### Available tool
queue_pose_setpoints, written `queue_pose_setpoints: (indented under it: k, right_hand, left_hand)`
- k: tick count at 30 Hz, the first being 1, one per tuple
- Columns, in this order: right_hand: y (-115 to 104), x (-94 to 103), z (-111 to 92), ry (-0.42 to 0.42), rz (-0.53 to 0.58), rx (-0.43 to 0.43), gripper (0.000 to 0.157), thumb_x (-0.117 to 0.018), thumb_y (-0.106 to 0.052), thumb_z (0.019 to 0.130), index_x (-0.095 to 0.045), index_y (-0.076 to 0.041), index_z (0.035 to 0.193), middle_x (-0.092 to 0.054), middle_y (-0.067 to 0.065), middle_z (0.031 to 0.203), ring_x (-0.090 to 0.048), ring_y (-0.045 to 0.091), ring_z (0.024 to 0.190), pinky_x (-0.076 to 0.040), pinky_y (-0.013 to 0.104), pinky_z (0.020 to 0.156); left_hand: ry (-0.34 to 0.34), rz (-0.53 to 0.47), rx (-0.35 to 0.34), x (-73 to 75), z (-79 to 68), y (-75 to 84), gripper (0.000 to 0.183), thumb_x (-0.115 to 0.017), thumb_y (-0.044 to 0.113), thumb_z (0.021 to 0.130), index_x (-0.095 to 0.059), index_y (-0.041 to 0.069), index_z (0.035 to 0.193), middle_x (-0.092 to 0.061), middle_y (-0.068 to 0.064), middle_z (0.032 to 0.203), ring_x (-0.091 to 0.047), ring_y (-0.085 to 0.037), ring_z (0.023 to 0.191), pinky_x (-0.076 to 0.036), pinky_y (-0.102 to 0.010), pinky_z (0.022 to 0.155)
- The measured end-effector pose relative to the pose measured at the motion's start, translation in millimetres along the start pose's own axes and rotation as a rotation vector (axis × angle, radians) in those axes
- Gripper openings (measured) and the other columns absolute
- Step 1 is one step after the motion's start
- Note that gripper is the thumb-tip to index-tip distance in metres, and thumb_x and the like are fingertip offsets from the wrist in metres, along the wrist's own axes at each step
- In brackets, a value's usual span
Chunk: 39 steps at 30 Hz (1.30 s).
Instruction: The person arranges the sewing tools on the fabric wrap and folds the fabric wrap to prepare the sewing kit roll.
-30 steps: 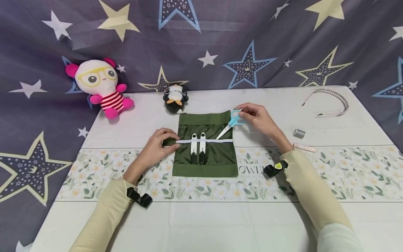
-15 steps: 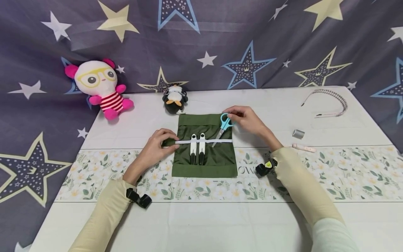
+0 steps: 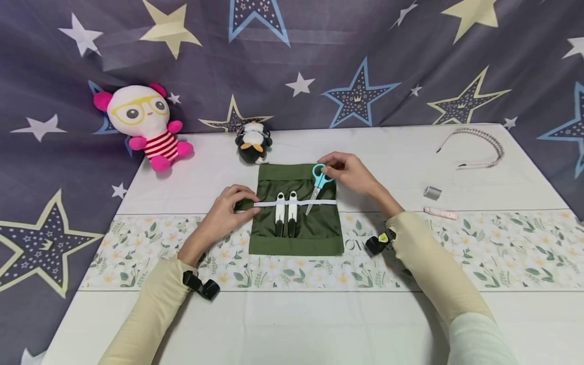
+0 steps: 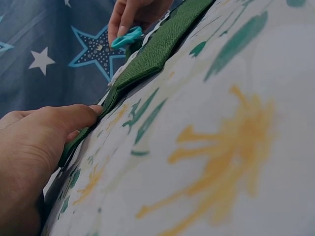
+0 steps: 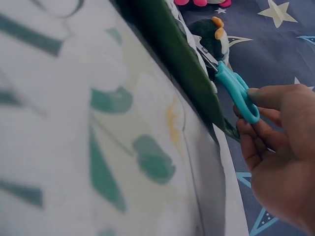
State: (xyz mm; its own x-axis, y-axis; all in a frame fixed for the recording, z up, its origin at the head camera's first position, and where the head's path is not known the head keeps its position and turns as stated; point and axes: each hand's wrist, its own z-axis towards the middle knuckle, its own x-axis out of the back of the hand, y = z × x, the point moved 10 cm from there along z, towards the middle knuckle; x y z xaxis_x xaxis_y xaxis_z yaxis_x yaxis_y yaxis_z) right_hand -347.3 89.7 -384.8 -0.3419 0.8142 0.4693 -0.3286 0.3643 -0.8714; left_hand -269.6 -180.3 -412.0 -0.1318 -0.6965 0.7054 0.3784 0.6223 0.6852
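A dark green cloth organizer (image 3: 296, 247) lies flat, with a white elastic band (image 3: 266, 204) across its middle. Two slim white tools with black ends (image 3: 292, 213) sit side by side at the band. My left hand (image 3: 228, 210) pinches the organizer's left edge by the band; in the left wrist view its thumb (image 4: 83, 114) presses on the green edge. By their turquoise handles, my right hand (image 3: 349, 172) holds scissors (image 3: 321, 178), blades pointing down and slightly left. These blades cross the band right of the white tools, their tip just below it.
Behind the organizer sit a penguin plush (image 3: 252, 147) and, farther left, a pink-and-white plush (image 3: 141, 119). To the right lie a grey thread spool (image 3: 432, 192), a small pink strip-like item (image 3: 440, 213) and a headband (image 3: 495, 144). A star-patterned curtain (image 3: 315, 56) hangs at the back.
My right hand has moved left with the scissors, which now stand more upright. Their tip has gone from above the band to just below it. The left hand stays in place.
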Motion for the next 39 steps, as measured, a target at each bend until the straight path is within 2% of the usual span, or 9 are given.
queue_pose_setpoints:
  k: [7, 18, 33, 39]
  right_hand:
    - [-2, -5.8, 1, -0.003, -0.057, 0.003, 0.024, -0.063, -0.006, 0.104, -0.069, 0.004, 0.124, -0.071, 0.018, 0.109, -0.065, 0.029, 0.091, -0.053, 0.031, 0.079]
    - [-4, -13.8, -1, -0.027, -0.116, 0.021, 0.027, -0.063, -0.007, 0.104, -0.068, 0.005, 0.128, -0.068, 0.018, 0.117, -0.064, 0.025, 0.094, -0.052, 0.035, 0.08]
    - [-11, -21.9, 1, -0.086, -0.187, 0.067, 0.028, -0.06, -0.006, 0.105, -0.067, 0.007, 0.129, -0.069, 0.016, 0.107, -0.05, 0.021, 0.073, -0.042, 0.033, 0.067]
    - [-11, -28.2, 1, -0.119, -0.211, 0.091, 0.027, -0.059, -0.005, 0.106, -0.067, 0.006, 0.128, -0.068, 0.014, 0.104, -0.048, 0.021, 0.071, -0.041, 0.035, 0.067]
  left_hand:
    - [-0.004, 0.004, 0.007, 0.7, 1.2, -1.4, 0.024, -0.078, 0.024, 0.096, -0.075, 0.013, 0.117, -0.058, -0.006, 0.132, -0.048, -0.031, 0.127, -0.038, -0.057, 0.108]
    - [-0.002, 0.005, -0.005, 0.8, 0.9, 0.0, 0.024, -0.078, 0.023, 0.095, -0.075, 0.013, 0.117, -0.059, -0.006, 0.131, -0.048, -0.03, 0.126, -0.039, -0.057, 0.107]
    - [-0.001, -0.005, -0.003, -0.3, 0.6, -0.3, 0.025, -0.079, 0.023, 0.095, -0.075, 0.012, 0.117, -0.059, -0.006, 0.132, -0.049, -0.029, 0.125, -0.039, -0.056, 0.107]
    - [-0.007, -0.006, 0.005, -0.8, 0.3, -1.6, 0.025, -0.078, 0.023, 0.096, -0.075, 0.013, 0.118, -0.058, -0.005, 0.132, -0.048, -0.029, 0.126, -0.039, -0.056, 0.107]
